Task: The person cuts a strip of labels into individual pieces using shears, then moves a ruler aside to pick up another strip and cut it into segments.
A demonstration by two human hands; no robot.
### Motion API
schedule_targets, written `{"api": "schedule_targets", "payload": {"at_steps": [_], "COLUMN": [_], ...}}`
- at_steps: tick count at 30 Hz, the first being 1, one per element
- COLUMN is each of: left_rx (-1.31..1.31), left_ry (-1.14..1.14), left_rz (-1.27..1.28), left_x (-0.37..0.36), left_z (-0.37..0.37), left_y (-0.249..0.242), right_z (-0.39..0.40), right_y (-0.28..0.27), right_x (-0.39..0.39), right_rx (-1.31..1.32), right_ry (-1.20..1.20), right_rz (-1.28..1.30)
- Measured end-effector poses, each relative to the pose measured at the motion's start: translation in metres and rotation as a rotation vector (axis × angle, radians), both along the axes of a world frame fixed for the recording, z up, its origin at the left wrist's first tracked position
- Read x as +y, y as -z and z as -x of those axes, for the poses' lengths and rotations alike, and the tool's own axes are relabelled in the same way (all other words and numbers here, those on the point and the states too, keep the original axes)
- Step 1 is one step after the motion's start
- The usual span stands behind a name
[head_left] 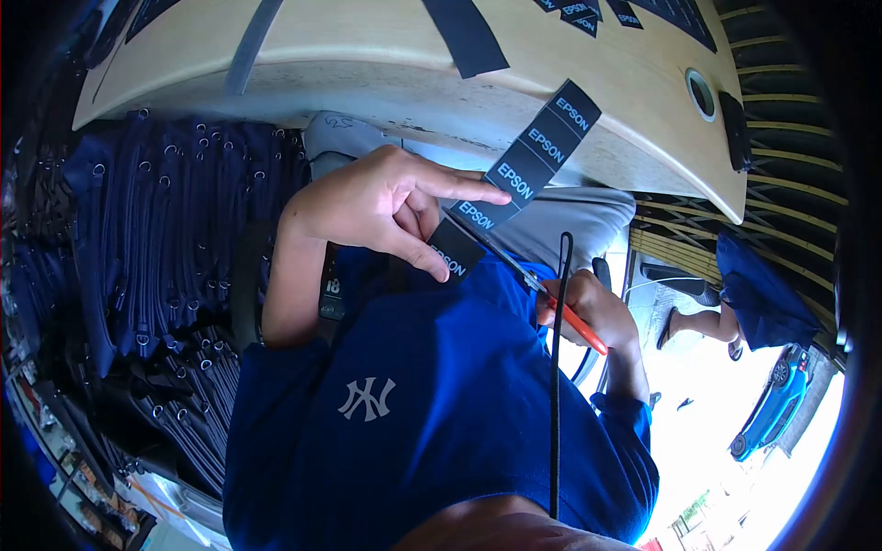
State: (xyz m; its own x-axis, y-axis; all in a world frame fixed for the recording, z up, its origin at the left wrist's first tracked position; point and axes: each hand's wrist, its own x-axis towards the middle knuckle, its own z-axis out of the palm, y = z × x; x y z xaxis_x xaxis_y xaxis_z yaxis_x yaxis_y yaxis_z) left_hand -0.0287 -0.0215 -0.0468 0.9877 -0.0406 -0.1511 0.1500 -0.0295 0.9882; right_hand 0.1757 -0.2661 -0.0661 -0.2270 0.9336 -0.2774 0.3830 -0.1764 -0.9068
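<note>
My left hand [377, 202] pinches a black strip of labels [542, 147], each printed EPSON in white. Its index finger lies along the strip, and the thumb presses the lowest label [452, 264]. In my right hand [593, 308] is a pair of scissors with red handles [579, 323]. The scissor blades [501, 250] reach across the strip between its two lowest labels. Whether the strip is cut through there cannot be made out. Both hands are above my lap, in front of my blue shirt [432, 386].
A light wooden table [367, 41] curves across the top, with black strips [464, 37] hanging over its edge and cut EPSON labels [627, 13] on it. Many dark straps with metal rings [184, 220] hang at left. Beyond the folding gate [790, 184] are another person's leg [703, 323] and a blue car [776, 404].
</note>
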Motion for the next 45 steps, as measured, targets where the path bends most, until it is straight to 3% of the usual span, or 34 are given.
{"api": "schedule_targets", "payload": {"at_steps": [4, 7, 9, 10, 11, 13, 14, 16, 18, 19, 21, 23, 26, 28, 31, 33, 35, 40, 41, 45], "left_rx": [0.032, -0.186, -0.224, -0.348, -0.261, -0.442, -0.424, -0.378, -0.399, -0.431, -0.357, -0.547, -0.519, -0.521, -0.545, -0.499, -0.41, -0.332, -0.362, -0.358], "left_ry": [-0.04, -0.092, -0.257, -0.392, -0.467, -0.655, -0.657, -0.62, -0.575, -0.599, -0.603, -0.682, -0.71, -0.895, -0.986, -0.956, -0.94, -0.789, -0.796, -0.761], "left_rz": [-0.006, -0.169, -0.241, -0.136, -0.34, -0.411, -0.449, -0.405, -0.431, -0.799, -0.844, -0.904, -0.83, -0.607, -0.451, -0.349, -0.29, -0.153, -0.12, -0.046], "left_x": [0.003, 0.02, 0.033, 0.035, 0.044, 0.061, 0.069, 0.078, 0.103, 0.111, 0.116, 0.109, 0.105, 0.093, 0.057, 0.037, 0.011, -0.034, -0.043, -0.054], "left_z": [0.001, 0.001, 0.0, -0.01, -0.012, -0.042, -0.059, -0.089, -0.128, -0.142, -0.155, -0.15, -0.132, -0.115, -0.09, -0.071, -0.052, -0.022, -0.021, -0.009], "left_y": [-0.006, -0.028, -0.046, -0.049, -0.068, -0.076, -0.087, -0.103, -0.079, -0.062, -0.049, -0.051, -0.049, -0.048, -0.046, -0.04, -0.038, -0.018, -0.015, -0.005], "right_z": [-0.004, -0.007, -0.006, -0.006, -0.006, -0.005, -0.002, 0.0, -0.002, -0.001, 0.002, 0.001, 0.015, 0.028, 0.047, 0.055, 0.06, 0.071, 0.067, 0.066], "right_y": [0.005, 0.007, 0.001, 0.001, 0.003, 0.01, 0.015, 0.017, 0.025, 0.025, 0.023, 0.027, 0.011, 0.015, 0.019, 0.019, 0.012, 0.001, 0.004, -0.015], "right_x": [-0.003, -0.007, -0.006, -0.006, -0.008, -0.011, -0.013, -0.011, -0.013, -0.014, -0.018, -0.021, -0.009, 0.003, 0.028, 0.047, 0.062, 0.099, 0.094, 0.096], "right_rx": [0.029, 0.013, 0.015, 0.022, 0.014, -0.028, 0.037, 0.05, 0.043, 0.034, 0.062, 0.02, 0.037, 0.195, 0.331, 0.363, 0.435, 0.494, 0.477, 0.449], "right_ry": [0.028, 0.039, 0.058, 0.043, 0.053, 0.063, 0.114, 0.123, 0.105, 0.106, 0.205, 0.198, 0.319, 0.382, 0.396, 0.432, 0.449, 0.837, 0.856, 0.888], "right_rz": [0.039, 0.049, 0.166, 0.133, 0.116, 0.164, 0.0, -0.023, -0.058, -0.072, -0.071, -0.09, -0.126, -0.203, -0.28, -0.441, -0.444, -0.703, -0.573, -0.483]}}
